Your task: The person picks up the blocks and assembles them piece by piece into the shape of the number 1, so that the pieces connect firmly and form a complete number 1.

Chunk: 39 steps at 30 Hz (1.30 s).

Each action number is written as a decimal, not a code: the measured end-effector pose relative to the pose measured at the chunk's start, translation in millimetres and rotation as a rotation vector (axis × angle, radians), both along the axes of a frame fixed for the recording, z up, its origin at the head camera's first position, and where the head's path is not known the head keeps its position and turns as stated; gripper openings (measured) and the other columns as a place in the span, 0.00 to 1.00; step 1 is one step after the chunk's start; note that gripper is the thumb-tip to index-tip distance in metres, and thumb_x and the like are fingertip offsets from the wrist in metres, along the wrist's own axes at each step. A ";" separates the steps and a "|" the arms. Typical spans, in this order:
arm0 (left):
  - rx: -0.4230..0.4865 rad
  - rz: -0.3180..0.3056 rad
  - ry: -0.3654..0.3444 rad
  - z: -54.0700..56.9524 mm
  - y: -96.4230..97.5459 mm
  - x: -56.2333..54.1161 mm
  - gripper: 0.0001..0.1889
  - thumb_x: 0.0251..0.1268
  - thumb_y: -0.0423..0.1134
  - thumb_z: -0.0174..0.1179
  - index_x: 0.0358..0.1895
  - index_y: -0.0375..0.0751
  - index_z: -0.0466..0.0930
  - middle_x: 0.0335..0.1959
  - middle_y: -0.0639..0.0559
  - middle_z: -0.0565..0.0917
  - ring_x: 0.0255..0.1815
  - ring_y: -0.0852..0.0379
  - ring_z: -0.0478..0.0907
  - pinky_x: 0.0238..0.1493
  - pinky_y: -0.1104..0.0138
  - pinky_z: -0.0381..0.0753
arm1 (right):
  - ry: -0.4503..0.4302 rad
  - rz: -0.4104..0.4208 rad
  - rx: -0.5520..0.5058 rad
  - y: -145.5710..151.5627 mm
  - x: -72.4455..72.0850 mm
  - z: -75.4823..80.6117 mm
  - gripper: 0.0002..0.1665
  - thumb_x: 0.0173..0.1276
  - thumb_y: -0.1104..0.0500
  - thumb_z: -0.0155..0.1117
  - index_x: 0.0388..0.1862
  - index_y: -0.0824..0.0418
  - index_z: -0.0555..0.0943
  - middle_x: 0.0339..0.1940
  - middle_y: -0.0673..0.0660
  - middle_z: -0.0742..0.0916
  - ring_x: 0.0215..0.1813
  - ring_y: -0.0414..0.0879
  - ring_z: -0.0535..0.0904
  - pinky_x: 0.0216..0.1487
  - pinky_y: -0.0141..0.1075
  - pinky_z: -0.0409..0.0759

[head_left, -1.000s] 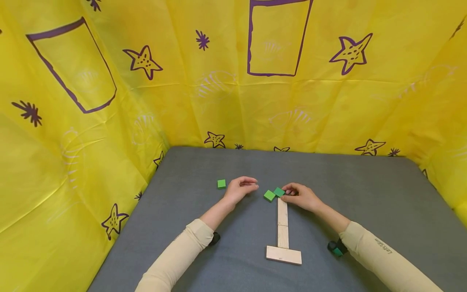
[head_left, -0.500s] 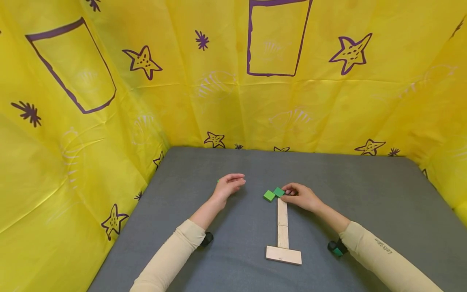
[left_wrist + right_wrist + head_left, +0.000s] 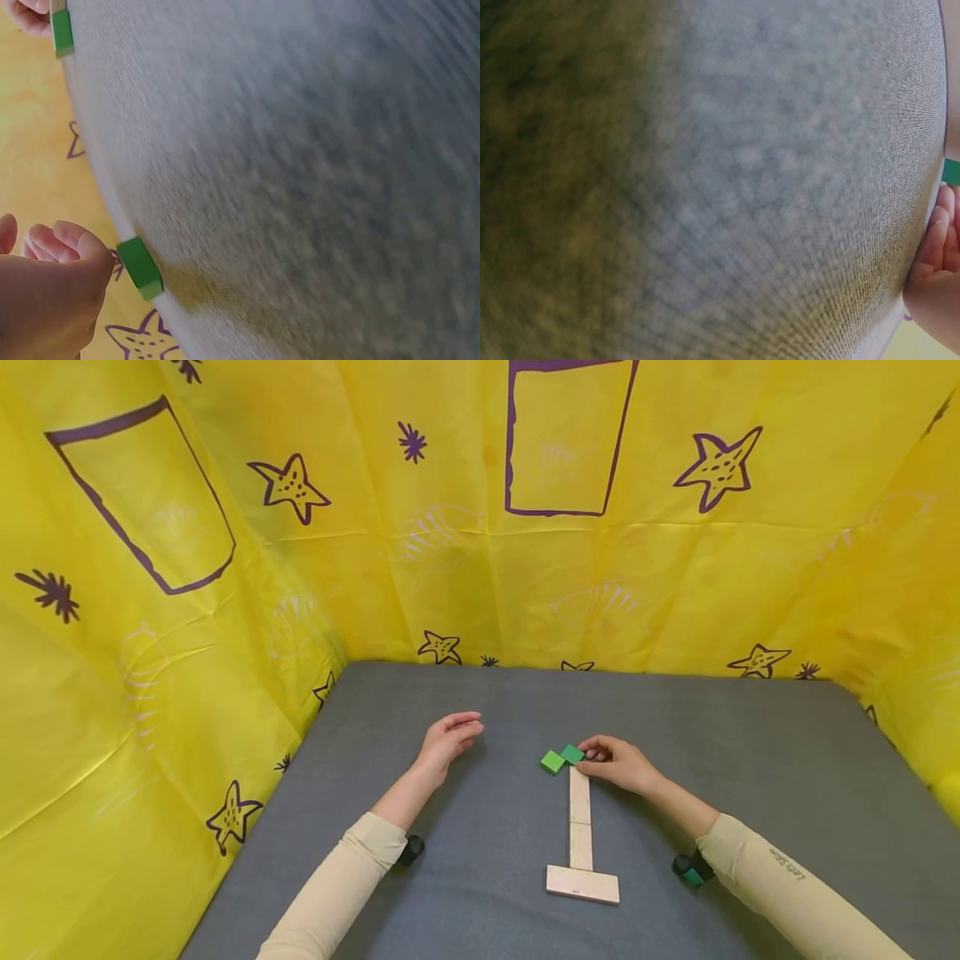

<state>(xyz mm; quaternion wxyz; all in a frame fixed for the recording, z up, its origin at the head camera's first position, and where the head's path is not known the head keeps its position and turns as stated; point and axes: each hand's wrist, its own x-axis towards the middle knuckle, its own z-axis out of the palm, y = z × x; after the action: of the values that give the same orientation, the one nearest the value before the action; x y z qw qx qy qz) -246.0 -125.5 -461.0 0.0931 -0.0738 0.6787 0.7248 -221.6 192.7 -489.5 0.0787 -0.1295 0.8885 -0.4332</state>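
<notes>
My right hand [image 3: 622, 764] pinches the corner of a dark green block [image 3: 572, 754] between thumb and fingers, at the far end of a wooden plank [image 3: 580, 795]. A light green block [image 3: 552, 762] lies corner to corner with it on the left. In the right wrist view, a bit of the dark green block [image 3: 952, 171] shows between thumb and fingers. My left hand [image 3: 447, 746] hovers over the table at left, fingers relaxed and holding nothing. Another green block [image 3: 140, 268] sits close by the left hand in the left wrist view; the hand hides it in the head view.
A second upright plank [image 3: 581, 847] continues the line toward me, ending at a crosswise plank [image 3: 582, 884]. All lie on a grey cloth-covered table [image 3: 720, 735]. Yellow curtains [image 3: 420, 577] with purple drawings hang at the back and sides.
My left hand has moved left, away from the pair of green blocks, and now covers the lone green block in the head view. The right hand and the planks have stayed put.
</notes>
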 end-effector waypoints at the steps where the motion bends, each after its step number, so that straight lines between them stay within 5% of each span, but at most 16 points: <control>1: -0.002 0.006 0.000 0.4 -1.9 -0.3 0.20 0.64 0.31 0.62 0.59 0.29 0.76 0.40 0.53 0.85 0.58 0.39 0.75 0.60 0.51 0.72 | 0.000 0.002 0.001 0.0 -0.1 0.1 0.21 0.62 0.53 0.71 0.50 0.61 0.82 0.38 0.53 0.81 0.41 0.47 0.73 0.43 0.39 0.71; 14: 0.004 0.089 -0.014 -0.1 -23.8 -7.8 0.21 0.64 0.32 0.63 0.60 0.30 0.76 0.42 0.55 0.83 0.52 0.48 0.78 0.57 0.57 0.74 | 0.001 0.008 0.001 0.3 -0.6 2.0 0.21 0.62 0.53 0.71 0.50 0.62 0.81 0.38 0.53 0.81 0.41 0.47 0.73 0.44 0.40 0.71; 19: -0.010 0.093 -0.014 -3.0 -31.1 -9.7 0.22 0.63 0.33 0.64 0.60 0.31 0.76 0.43 0.54 0.84 0.47 0.56 0.80 0.57 0.58 0.74 | -0.004 0.003 0.000 0.4 -1.3 0.0 0.20 0.61 0.53 0.71 0.50 0.61 0.82 0.38 0.53 0.81 0.41 0.47 0.73 0.44 0.40 0.71; 39: -0.194 0.082 -0.024 -10.8 -54.7 -15.4 0.21 0.63 0.34 0.64 0.59 0.34 0.78 0.54 0.43 0.81 0.44 0.62 0.78 0.56 0.60 0.75 | -0.002 0.010 -0.010 1.1 0.0 -0.1 0.20 0.62 0.54 0.71 0.49 0.62 0.82 0.38 0.53 0.81 0.40 0.47 0.73 0.43 0.39 0.71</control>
<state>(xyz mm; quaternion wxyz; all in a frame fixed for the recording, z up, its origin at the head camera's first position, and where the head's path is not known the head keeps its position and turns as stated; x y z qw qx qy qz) -261.4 -180.3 -471.8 0.0636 -0.1187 0.7408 0.6581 -221.6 193.7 -489.6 0.0812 -0.1341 0.8855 -0.4375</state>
